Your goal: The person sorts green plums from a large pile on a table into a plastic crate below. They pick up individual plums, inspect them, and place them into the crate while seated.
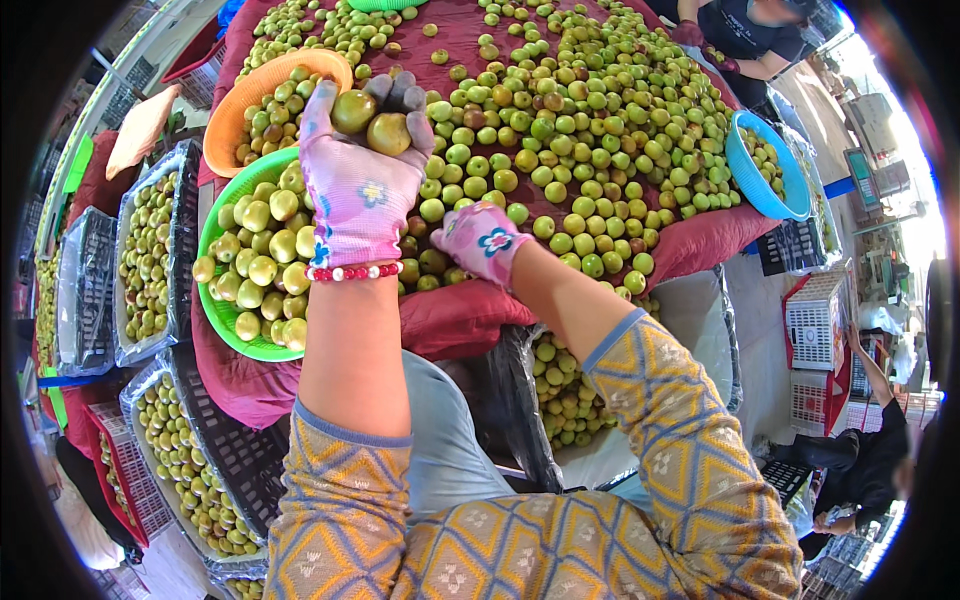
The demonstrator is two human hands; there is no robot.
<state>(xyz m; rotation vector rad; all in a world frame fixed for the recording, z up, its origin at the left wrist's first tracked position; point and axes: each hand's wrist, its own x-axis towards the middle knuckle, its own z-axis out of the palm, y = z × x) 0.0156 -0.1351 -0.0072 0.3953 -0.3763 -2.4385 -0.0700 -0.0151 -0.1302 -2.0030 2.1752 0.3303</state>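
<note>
My left hand (365,176), in a pink flowered glove with dark fingertips, is turned palm up and cradles two green-brown round fruits (353,111). They look like jujubes. A green plastic basket (214,315) heaped with larger fruits (259,247) stands just left of that wrist, and an orange basket (217,127) with smaller brownish fruits lies beyond it. My right hand (484,241), gloved alike, reaches down among the loose fruits (592,150) at the near edge of the table's dark red cloth (457,319). Its fingers are mostly hidden, so its grip is unclear.
A blue basket (780,180) of fruits sits at the table's right edge. Below the near edge stands a plastic-lined crate (517,405) with fruits. More lined crates (184,247) line the left side. A co-worker (750,37) handles fruit at the far right; another person (862,465) is farther right.
</note>
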